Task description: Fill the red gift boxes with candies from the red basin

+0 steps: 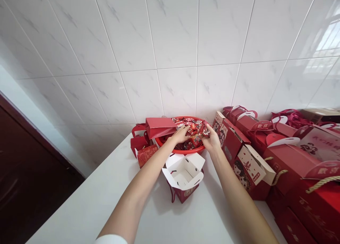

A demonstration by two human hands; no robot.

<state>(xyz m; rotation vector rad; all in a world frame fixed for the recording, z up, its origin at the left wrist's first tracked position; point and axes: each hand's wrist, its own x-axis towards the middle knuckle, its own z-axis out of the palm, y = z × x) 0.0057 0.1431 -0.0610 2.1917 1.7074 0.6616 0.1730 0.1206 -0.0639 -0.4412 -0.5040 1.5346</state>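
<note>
My left hand (pixel 181 134) reaches over a red basin (pixel 183 152), its fingers spread on the wrapped candies (pixel 195 142) inside. At the basin's right side, my right hand (pixel 211 139) has its fingers closed on a red wrapped candy (pixel 205 129). Just in front of the basin, between my forearms, stands a small red box (pixel 183 193) with its white flaps folded outward; its white inside shows. A red box (pixel 159 126) lies over the basin's left rim.
Small red boxes (pixel 147 154) are at the left of the basin. Many red gift boxes (pixel 292 155) with handles crowd the right side of the white table (pixel 106 187). A tiled wall (pixel 175 84) rises behind, and a dark door (pixel 32 166) is at the left.
</note>
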